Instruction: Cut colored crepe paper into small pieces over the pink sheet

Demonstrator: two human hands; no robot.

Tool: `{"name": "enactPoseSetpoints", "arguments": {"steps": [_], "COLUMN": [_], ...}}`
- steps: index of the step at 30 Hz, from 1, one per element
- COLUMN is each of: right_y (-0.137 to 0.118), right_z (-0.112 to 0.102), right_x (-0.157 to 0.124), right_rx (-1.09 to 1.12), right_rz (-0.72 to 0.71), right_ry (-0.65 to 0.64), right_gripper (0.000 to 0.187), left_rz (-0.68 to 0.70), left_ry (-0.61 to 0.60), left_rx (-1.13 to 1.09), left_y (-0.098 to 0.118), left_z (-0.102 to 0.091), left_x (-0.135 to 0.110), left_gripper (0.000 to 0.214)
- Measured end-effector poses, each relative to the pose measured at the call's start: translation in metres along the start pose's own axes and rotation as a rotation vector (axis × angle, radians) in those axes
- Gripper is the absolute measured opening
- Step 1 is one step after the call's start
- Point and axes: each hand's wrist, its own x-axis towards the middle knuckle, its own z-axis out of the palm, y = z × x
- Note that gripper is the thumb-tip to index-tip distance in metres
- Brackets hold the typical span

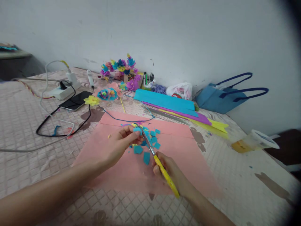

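Observation:
Between the thumb and fingers of my left hand (123, 139) is a small piece of blue paper (137, 129). My right hand (170, 171) is closed round a pair of scissors with yellow handles (166, 175). Their metal blades point up and left, with the tips at the blue piece; whether they cut into it I cannot tell. Several blue paper squares (147, 158) and small yellow and purple scraps lie below and beside my fingers. All of these rest on a large pink paper sheet (183, 157).
Behind the pink sheet lie rolled blue paper (164, 99), purple and yellow paper, and thin wires. Paper flowers (108, 93), a phone (76, 101), cables and a power strip (62, 91) are at left. A blue bag (213, 99) and a plastic cup (252, 142) stand at right.

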Motion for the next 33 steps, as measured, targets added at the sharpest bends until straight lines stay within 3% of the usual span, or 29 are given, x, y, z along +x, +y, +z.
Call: {"name": "enactPoseSetpoints", "arguments": {"steps": [7, 17, 23, 26, 29, 33], "right_y": [-0.003, -0.002, 0.002, 0.008, 0.012, 0.015], "right_z": [0.000, 0.001, 0.004, 0.003, 0.001, 0.001], "right_x": [-0.001, 0.000, 0.002, 0.004, 0.007, 0.011], "right_rx": [0.016, 0.045, 0.062, 0.134, 0.244, 0.334], "right_rz": [0.026, 0.045, 0.038, 0.076, -0.018, -0.056], "right_ry": [0.001, 0.012, 0.073, 0.140, 0.194, 0.263], "right_gripper": [0.051, 0.044, 0.047, 0.046, 0.042, 0.036], "left_rz": [0.003, 0.001, -0.017, -0.119, -0.239, -0.301], "left_ry": [-0.004, -0.017, 0.007, -0.100, -0.245, -0.339], "left_rx": [0.022, 0.021, 0.047, 0.130, 0.217, 0.281], "left_y": [0.000, 0.000, 0.000, -0.002, -0.004, -0.009], "left_z": [0.000, -0.001, 0.001, 0.005, 0.009, 0.011], "left_x": [0.000, 0.000, -0.001, -0.005, -0.010, -0.014], "left_gripper": [0.015, 0.015, 0.017, 0.019, 0.021, 0.022]}}
